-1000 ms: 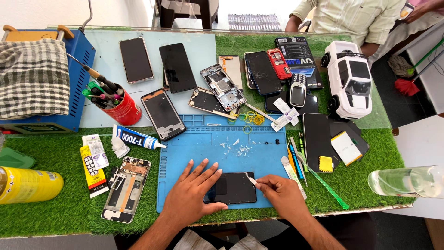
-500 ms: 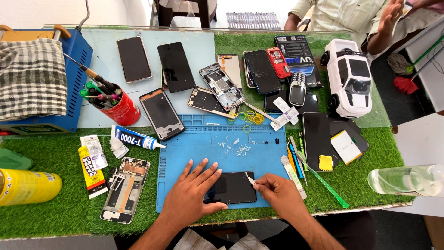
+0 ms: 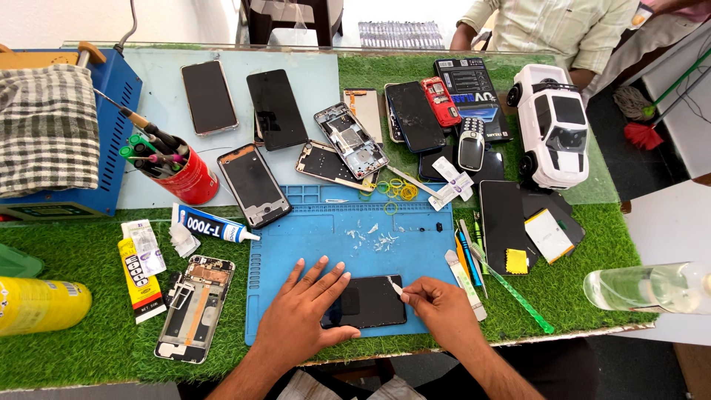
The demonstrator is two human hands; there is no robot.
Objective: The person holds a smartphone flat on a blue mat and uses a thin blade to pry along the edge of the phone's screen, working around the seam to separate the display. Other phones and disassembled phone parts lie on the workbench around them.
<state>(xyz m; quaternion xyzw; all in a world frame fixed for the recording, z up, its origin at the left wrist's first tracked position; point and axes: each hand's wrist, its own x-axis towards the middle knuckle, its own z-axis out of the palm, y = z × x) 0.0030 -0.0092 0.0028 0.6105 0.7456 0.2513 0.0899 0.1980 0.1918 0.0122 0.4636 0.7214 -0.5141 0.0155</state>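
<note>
Hands — left hand (image 3: pixel 304 315), right hand (image 3: pixel 444 311) — one phone (image 3: pixel 368 301)

Black phone (image 3: pixel 366 301), blue mat (image 3: pixel 348 244), checked grey-white cloth (image 3: pixel 44 126), seemingly woven

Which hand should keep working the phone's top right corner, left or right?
Right. The right hand already pinches a small white sliver at that corner of the dark phone, while the left hand lies flat on it, likely steadying it.

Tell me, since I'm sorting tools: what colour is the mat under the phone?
Blue mat, seen in the head view.
</note>
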